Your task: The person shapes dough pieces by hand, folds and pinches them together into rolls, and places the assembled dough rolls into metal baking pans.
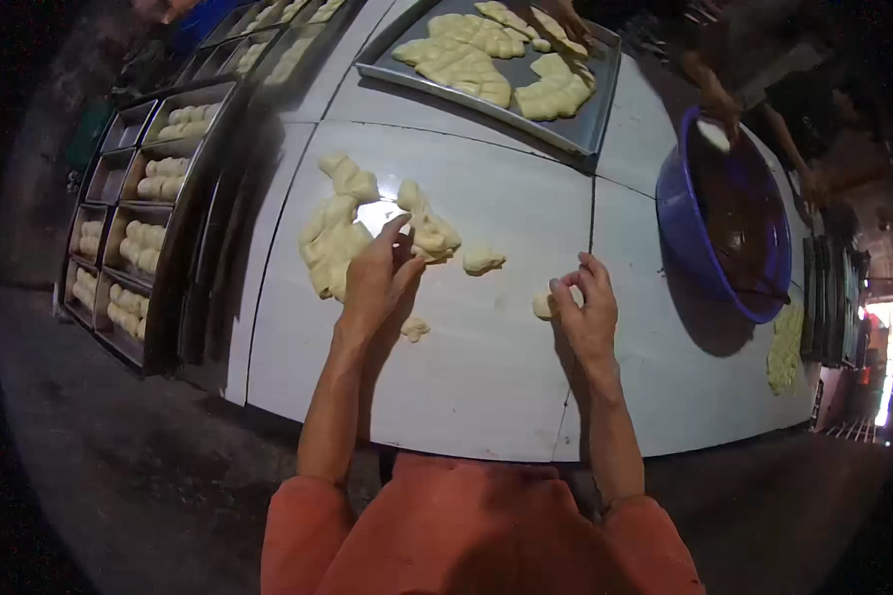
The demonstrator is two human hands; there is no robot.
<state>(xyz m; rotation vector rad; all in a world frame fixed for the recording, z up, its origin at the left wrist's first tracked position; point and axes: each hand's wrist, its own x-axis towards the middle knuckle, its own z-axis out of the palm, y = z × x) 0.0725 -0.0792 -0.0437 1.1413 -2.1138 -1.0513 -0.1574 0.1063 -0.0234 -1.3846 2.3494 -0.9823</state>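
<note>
My left hand (375, 276) reaches over the white tabletop, its thumb and fingers apart at the edge of a soft piece of pale dough (433, 236). A larger mass of dough (329, 243) lies just beyond and left of that hand. To the right, my right hand (589, 309) hovers with its fingers bent and apart. Beside its thumb sits a small dough lump (543, 304), partly covered by the hand. Between the hands lie another dough lump (482, 260) and, nearer me, a small scrap of dough (415, 328).
A metal tray (595, 119) with flat dough pieces stands at the far side, another person's hand (571, 22) over it. At right is a purple basin (673, 188), with another person's hand (721, 107) at its rim. Sectioned pans (119, 188) of shaped dough stand left of the table.
</note>
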